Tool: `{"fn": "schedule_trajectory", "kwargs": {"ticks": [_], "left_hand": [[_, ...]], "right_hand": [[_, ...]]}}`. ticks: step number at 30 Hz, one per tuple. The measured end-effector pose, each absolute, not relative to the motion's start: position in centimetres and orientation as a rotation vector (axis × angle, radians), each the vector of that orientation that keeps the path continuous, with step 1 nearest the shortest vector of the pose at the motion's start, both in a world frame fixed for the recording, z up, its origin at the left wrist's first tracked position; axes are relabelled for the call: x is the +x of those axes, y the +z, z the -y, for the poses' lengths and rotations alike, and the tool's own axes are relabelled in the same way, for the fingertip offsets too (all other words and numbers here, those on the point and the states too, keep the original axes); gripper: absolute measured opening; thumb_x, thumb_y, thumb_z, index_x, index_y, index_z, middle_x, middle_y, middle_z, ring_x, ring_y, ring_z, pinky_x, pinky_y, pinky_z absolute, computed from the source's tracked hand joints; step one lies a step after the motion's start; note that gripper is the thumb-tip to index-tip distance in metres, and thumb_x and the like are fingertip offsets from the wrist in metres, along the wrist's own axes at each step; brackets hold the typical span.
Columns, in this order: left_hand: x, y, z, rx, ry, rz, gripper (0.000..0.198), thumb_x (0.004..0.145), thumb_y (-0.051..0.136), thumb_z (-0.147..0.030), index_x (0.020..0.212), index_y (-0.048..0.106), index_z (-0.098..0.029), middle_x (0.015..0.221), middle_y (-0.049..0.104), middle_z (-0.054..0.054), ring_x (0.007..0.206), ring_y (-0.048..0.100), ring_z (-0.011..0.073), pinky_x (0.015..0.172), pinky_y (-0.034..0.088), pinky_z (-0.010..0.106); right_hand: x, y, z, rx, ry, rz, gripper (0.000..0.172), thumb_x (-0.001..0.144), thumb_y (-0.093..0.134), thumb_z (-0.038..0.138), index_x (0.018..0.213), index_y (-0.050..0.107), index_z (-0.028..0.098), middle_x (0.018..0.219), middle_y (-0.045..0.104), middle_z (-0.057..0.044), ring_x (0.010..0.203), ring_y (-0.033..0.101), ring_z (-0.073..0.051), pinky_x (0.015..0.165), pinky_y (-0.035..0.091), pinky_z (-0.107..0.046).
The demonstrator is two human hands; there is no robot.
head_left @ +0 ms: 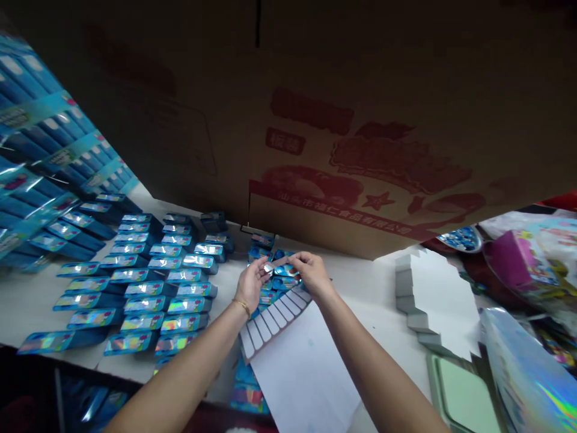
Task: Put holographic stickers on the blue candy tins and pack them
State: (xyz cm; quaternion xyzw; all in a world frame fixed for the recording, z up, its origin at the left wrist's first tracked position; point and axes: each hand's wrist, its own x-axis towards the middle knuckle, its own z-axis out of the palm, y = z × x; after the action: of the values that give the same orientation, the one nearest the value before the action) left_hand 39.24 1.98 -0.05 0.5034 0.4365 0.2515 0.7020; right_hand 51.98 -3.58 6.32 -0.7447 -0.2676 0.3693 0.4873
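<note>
White backing sheet edged with a row of pale rectangular stickers lies nearest on the pale counter, between the two forearms. Just beyond it the left hand, a thin gold bracelet at its wrist, and the right hand meet, each with fingertips pinched narrow on one small blue holographic box held just above a cluster of similar boxes. To the left, rows of matching blue boxes cover the counter. To the right sits a stack of white flat cartons. Farthest, a large brown cardboard carton with red print looms overhead.
</note>
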Motion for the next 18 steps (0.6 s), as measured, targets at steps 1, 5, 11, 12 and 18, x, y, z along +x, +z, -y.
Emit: {"fn": "schedule_trajectory", "kwargs": {"ticks": [1,5,11,12,18], "left_hand": [[39.1,0.3,-2.7,0.991,0.588,-0.962,0.049,0.084,0.027,-0.045,0.11,0.049,-0.01,0.097,0.059,0.011,0.086,0.057,0.0159,0.076,0.045,0.029],[38.5,0.5,-5.0,0.936,0.643,-0.978,0.048,0.065,0.06,-0.029,0.108,0.049,-0.01,0.084,0.06,0.006,0.068,0.056,0.0107,0.067,0.045,0.025],[37.3,-1.9,-9.8,1.33,0.616,-1.012,0.043,0.063,0.057,-0.017,0.104,0.052,-0.013,0.075,0.059,0.001,0.067,0.056,0.0107,0.065,0.045,0.024],[37.1,-2.2,-10.8,1.426,0.582,-1.004,0.041,0.063,0.057,-0.017,0.103,0.053,-0.013,0.073,0.06,0.001,0.067,0.056,0.011,0.065,0.045,0.024],[36.9,-2.9,-14.7,1.985,0.368,-1.036,0.035,0.067,0.055,-0.018,0.102,0.055,-0.014,0.073,0.062,0.002,0.068,0.058,0.0136,0.065,0.044,0.024]], "right_hand": [[51.6,5.5,3.1,-1.767,0.925,0.552,0.024,0.063,0.057,0.038,0.064,0.058,0.014,0.05,0.051,0.002,0.049,0.049,-0.011,0.042,0.036,-0.019],[49.8,3.4,1.8,-1.713,0.923,0.317,0.027,0.058,0.062,0.039,0.066,0.06,0.013,0.048,0.052,0.002,0.047,0.049,-0.01,0.041,0.037,-0.019],[47.3,0.3,-0.7,-1.857,0.652,0.258,0.027,0.06,0.057,0.039,0.065,0.063,0.013,0.053,0.058,-0.002,0.049,0.051,-0.013,0.045,0.038,-0.022],[47.0,-0.2,-1.2,-1.886,0.596,0.286,0.026,0.062,0.055,0.039,0.065,0.063,0.014,0.056,0.06,-0.003,0.053,0.053,-0.014,0.048,0.04,-0.022],[45.8,-0.7,-3.3,-2.16,0.471,0.441,0.025,0.068,0.046,0.033,0.068,0.066,0.016,0.066,0.065,-0.006,0.062,0.058,-0.019,0.056,0.041,-0.026]]}}
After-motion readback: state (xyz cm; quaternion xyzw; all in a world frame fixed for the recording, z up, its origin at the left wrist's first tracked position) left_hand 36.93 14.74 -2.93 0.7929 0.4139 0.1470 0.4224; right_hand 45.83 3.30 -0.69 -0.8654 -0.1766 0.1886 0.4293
